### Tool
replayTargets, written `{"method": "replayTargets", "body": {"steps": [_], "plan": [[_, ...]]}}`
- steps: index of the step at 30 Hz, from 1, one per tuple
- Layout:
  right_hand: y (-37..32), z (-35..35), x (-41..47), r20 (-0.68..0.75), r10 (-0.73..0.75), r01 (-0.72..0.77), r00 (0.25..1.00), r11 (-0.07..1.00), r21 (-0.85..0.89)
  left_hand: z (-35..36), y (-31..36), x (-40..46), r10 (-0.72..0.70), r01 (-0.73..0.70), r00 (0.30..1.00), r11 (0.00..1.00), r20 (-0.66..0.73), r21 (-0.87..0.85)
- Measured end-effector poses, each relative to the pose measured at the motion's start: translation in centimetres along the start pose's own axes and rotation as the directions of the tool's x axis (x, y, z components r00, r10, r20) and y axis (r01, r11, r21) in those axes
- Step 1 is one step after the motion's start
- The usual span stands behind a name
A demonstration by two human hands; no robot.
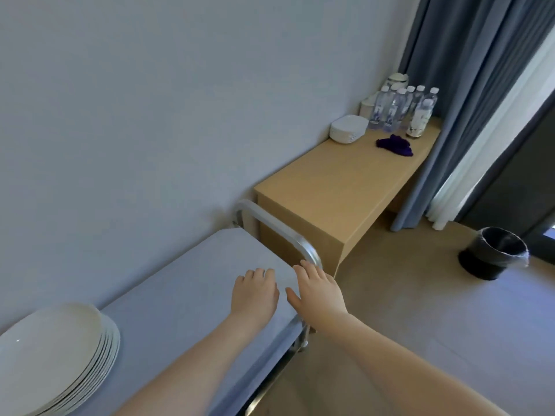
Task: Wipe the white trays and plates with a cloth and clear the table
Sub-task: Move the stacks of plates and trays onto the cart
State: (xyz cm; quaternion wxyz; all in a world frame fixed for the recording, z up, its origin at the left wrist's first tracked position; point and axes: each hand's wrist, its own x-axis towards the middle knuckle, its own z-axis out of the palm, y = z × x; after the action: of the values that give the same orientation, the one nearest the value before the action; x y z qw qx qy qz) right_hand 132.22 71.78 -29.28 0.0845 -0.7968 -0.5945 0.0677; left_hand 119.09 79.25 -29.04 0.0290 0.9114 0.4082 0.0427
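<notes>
A stack of large white plates (57, 355) sits at the near left end of a grey-topped metal cart (186, 283). My left hand (255, 292) and my right hand (318, 292) hover side by side over the cart's far end, fingers straight, holding nothing. The right fingertips are close to the cart's steel handle (279, 226). On the wooden table (330, 190) beyond, a stack of smaller white plates (348, 129) stands near the wall, and a crumpled purple cloth (395, 145) lies to its right.
Several water bottles (399, 109) and white ceramic jars (398, 79) crowd the table's far end. Blue curtains (468, 85) hang at the right. A black lined bin (492, 253) stands on the beige floor. The wall runs along the left.
</notes>
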Motion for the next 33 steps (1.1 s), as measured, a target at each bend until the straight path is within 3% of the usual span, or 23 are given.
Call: {"method": "replayTargets", "body": {"steps": [6,15,23,33], "plan": [[10.1,-3.0,-3.3,-0.091,0.142,-0.142,0.986,0.990,0.006,0.2,10.5,4.0,0.142,-0.142,0.989,0.990,-0.027,0.003],[20.9,-6.0,-6.5,-0.145,0.342,-0.340,0.928,0.940,0.038,1.6,22.4,8.4,0.309,-0.308,0.950,0.951,0.047,-0.018],[28.0,-6.5,-3.8,-0.110,0.455,-0.453,0.884,0.891,0.037,3.5,27.4,15.7,0.386,-0.384,0.917,0.922,0.100,-0.046],[35.7,-8.4,8.0,-0.068,0.516,-0.515,0.854,0.857,0.023,3.9,29.3,31.2,0.388,-0.391,0.910,0.920,0.146,-0.007]]}}
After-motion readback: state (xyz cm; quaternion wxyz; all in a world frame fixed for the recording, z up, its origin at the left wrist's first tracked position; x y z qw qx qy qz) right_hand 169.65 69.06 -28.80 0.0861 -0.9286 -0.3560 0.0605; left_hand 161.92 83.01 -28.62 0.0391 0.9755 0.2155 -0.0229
